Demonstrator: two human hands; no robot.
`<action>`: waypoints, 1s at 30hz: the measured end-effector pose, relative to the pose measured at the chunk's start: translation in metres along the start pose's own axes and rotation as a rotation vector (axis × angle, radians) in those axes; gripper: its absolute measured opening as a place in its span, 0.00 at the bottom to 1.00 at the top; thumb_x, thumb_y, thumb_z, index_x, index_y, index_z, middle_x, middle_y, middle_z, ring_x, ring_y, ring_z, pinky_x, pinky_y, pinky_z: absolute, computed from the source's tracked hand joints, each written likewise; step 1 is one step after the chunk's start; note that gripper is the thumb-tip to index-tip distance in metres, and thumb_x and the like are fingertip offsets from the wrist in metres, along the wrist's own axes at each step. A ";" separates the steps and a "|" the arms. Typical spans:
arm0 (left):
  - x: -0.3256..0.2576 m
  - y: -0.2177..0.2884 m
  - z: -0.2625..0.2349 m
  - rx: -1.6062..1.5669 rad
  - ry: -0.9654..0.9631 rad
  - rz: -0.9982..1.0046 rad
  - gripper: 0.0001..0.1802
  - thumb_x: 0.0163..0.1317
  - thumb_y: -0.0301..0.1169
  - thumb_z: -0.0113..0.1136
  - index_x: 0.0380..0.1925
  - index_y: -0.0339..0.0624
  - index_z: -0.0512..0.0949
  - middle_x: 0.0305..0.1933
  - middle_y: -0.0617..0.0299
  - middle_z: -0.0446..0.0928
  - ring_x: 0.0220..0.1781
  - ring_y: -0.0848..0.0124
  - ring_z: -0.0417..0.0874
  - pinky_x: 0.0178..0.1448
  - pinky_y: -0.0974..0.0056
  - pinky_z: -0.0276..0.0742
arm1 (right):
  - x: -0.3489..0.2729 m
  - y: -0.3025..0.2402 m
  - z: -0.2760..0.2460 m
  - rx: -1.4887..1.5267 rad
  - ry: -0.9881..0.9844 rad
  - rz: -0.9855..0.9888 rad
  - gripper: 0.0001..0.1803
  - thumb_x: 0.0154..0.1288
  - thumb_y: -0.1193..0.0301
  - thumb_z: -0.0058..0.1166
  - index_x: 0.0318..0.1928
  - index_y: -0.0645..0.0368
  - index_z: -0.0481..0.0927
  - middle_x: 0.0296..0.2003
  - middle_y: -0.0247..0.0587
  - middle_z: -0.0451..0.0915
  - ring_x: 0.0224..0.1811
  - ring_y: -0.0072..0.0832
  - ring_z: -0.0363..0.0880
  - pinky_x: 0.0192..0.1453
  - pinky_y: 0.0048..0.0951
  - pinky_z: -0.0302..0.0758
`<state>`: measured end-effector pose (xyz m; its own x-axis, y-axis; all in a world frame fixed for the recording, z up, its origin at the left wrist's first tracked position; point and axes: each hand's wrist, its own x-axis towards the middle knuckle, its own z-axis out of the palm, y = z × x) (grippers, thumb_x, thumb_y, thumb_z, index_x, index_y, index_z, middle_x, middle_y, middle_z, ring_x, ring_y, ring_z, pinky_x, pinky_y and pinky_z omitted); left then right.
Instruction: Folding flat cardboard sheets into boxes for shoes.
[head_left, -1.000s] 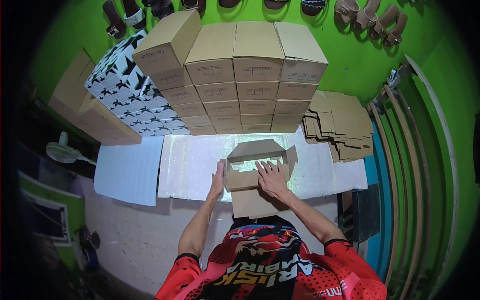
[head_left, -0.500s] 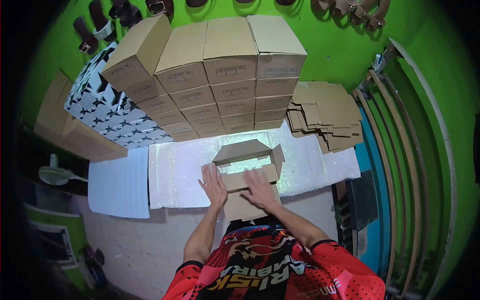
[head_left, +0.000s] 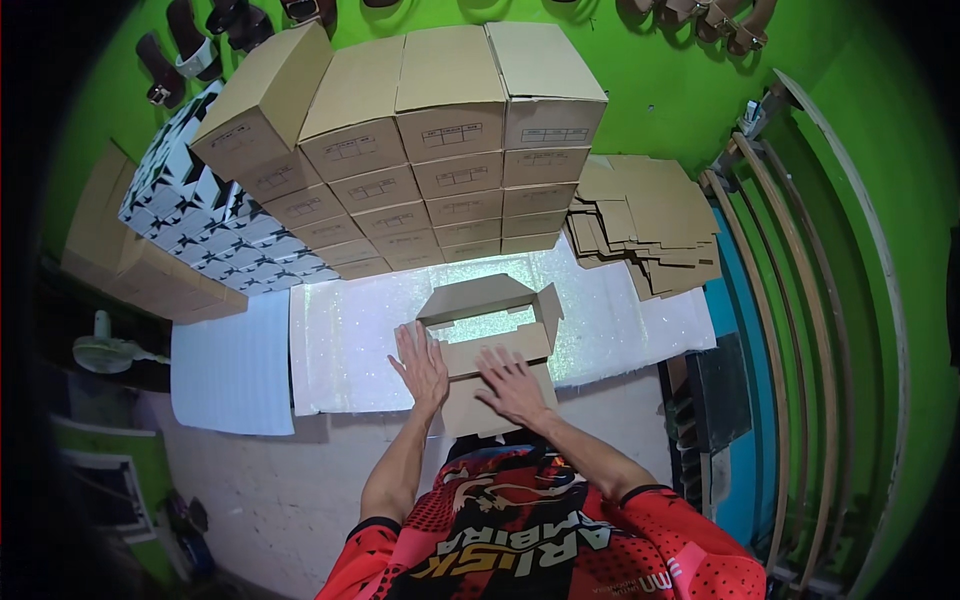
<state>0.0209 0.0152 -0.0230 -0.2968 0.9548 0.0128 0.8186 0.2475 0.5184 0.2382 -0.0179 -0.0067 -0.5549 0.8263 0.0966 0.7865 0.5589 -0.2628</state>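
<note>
**Brown cardboard carton, unclosed, with two bare hands upon it**

Left hand (head_left: pixel 424 374): fingers spread wide and nearly straight, laid along the carton's left side at its near corner; nothing gripped between them.

Right hand (head_left: pixel 516 390): palm down, fingers fanned and extended over the carton's near panel and flap; nothing clasped. How firmly either hand presses cannot be told.

Carton (head_left: pixel 480 293): plain brown, directly before the person, at the near edge of the work surface. Far flap raised, a further flap standing out at the right corner, near flap extending past the edge toward the person. Bright sheeting shows through its middle.

Sheet (head_left: pixel 345 345): pale, glittering, beneath the carton. To its left, one foam sheet (head_left: pixel 232 370), bluish white, ribbed.

Behind the carton: a stack of closed brown boxes (head_left: pixel 464 128), in columns, the leftmost top box set askew. Adjoining at left, boxes with black stars on white (head_left: pixel 268 245). Beyond them, further brown cartons (head_left: pixel 160 275).

Right of the stack: flat cardboard blanks (head_left: pixel 655 220), piled unevenly.

Outer items: sandals (head_left: pixel 195 55) along the green wall (head_left: pixel 660 75); white fan (head_left: pixel 100 350) at far left; long wooden poles (head_left: pixel 810 290), leaning, at right.
</note>
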 end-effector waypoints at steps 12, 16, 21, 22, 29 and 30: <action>-0.009 0.041 -0.011 0.288 -0.259 0.583 0.38 0.78 0.55 0.48 0.82 0.54 0.61 0.88 0.53 0.51 0.89 0.56 0.49 0.86 0.30 0.35 | -0.036 0.034 -0.019 0.053 0.056 0.171 0.44 0.75 0.44 0.54 0.80 0.58 0.62 0.82 0.51 0.56 0.85 0.52 0.51 0.87 0.55 0.48; -0.019 0.062 0.003 0.173 -0.307 0.733 0.46 0.73 0.62 0.51 0.83 0.52 0.56 0.88 0.55 0.52 0.89 0.56 0.50 0.87 0.33 0.33 | -0.039 0.037 -0.016 0.046 0.074 0.154 0.44 0.75 0.44 0.55 0.80 0.58 0.62 0.82 0.51 0.57 0.85 0.52 0.52 0.87 0.55 0.48; -0.015 0.055 0.009 0.257 -0.244 0.742 0.43 0.76 0.60 0.48 0.83 0.53 0.56 0.86 0.53 0.56 0.89 0.56 0.51 0.86 0.29 0.32 | -0.046 0.038 -0.021 0.239 0.193 0.263 0.44 0.77 0.48 0.53 0.80 0.66 0.59 0.81 0.58 0.56 0.85 0.55 0.51 0.87 0.55 0.46; -0.017 0.057 0.009 0.277 -0.242 0.754 0.42 0.77 0.59 0.48 0.83 0.53 0.56 0.85 0.53 0.58 0.88 0.57 0.52 0.86 0.28 0.32 | -0.050 0.038 -0.024 0.274 0.235 0.324 0.46 0.78 0.50 0.53 0.80 0.71 0.54 0.81 0.65 0.53 0.85 0.57 0.49 0.87 0.56 0.43; -0.015 0.061 0.006 0.259 -0.277 0.718 0.40 0.77 0.59 0.47 0.83 0.53 0.58 0.83 0.52 0.63 0.88 0.57 0.53 0.85 0.26 0.31 | -0.019 0.059 -0.030 0.499 0.313 0.458 0.53 0.77 0.43 0.51 0.82 0.70 0.47 0.83 0.64 0.47 0.87 0.54 0.43 0.89 0.51 0.42; -0.014 0.061 0.005 0.262 -0.275 0.716 0.40 0.77 0.59 0.47 0.83 0.53 0.58 0.83 0.52 0.63 0.88 0.57 0.53 0.85 0.26 0.31 | -0.017 0.059 -0.030 0.458 0.258 0.394 0.53 0.76 0.42 0.51 0.82 0.70 0.49 0.83 0.64 0.49 0.87 0.54 0.45 0.88 0.51 0.43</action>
<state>0.0779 0.0174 0.0043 0.4466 0.8940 0.0377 0.8628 -0.4414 0.2466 0.3022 0.0027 0.0053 -0.1212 0.9851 0.1218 0.6913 0.1718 -0.7019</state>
